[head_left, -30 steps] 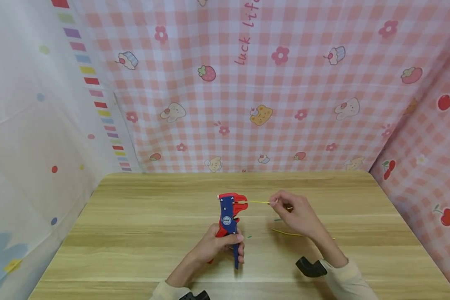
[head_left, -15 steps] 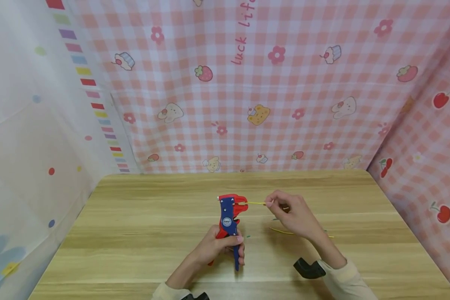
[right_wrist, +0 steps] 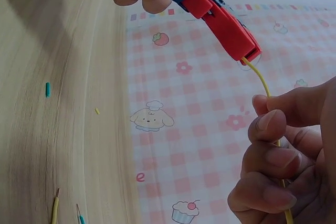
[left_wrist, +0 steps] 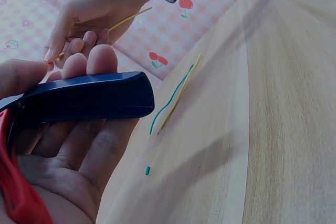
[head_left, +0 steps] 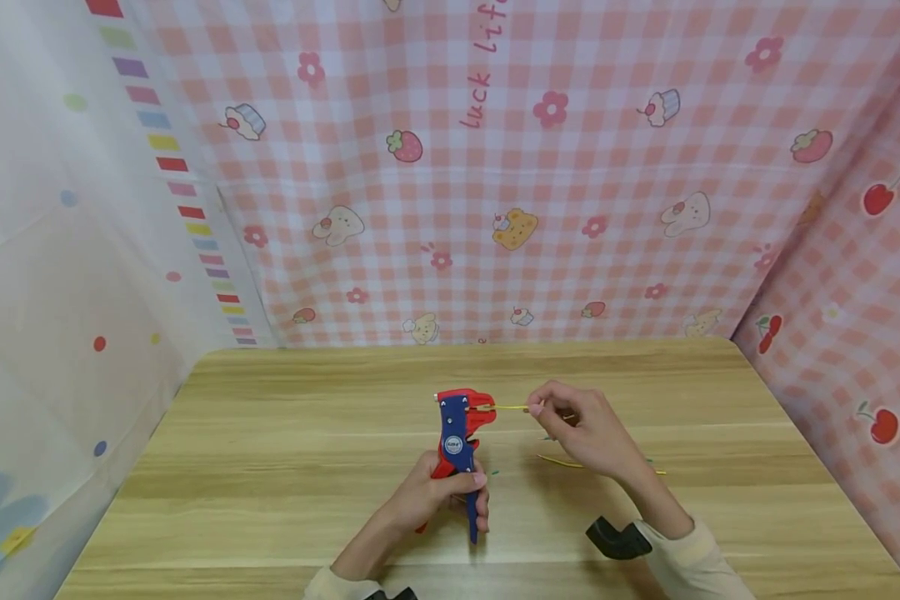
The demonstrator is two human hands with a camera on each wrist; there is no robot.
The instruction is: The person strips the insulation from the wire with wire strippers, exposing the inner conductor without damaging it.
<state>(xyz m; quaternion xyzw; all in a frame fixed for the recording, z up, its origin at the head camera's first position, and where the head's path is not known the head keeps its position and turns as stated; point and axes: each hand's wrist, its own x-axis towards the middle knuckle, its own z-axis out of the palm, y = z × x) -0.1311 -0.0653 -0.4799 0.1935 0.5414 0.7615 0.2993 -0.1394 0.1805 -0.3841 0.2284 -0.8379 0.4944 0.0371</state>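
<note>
Around the handles of a red and blue wire stripper, my left hand keeps its grip, with the tool's head pointing right. Between its red jaws runs the end of a thin yellow wire. My right hand pinches that wire between thumb and forefinger, a short way from the jaws. In the right wrist view the wire bends a little before the fingertips, and its tail passes through the curled fingers. The blue handle lies across the left palm, the fingers wrapped over it. The wire's tip is hidden inside the jaws.
On the wooden table, under the right hand, lie a green wire and another yellow wire, bare copper at their ends. A green scrap and a tiny yellow scrap lie nearby. Checked curtains stand behind the table.
My right hand has moved slightly left, closer to the stripper, shortening the visible wire between them. The red jaws look nearer together. The head view has shifted a little.
</note>
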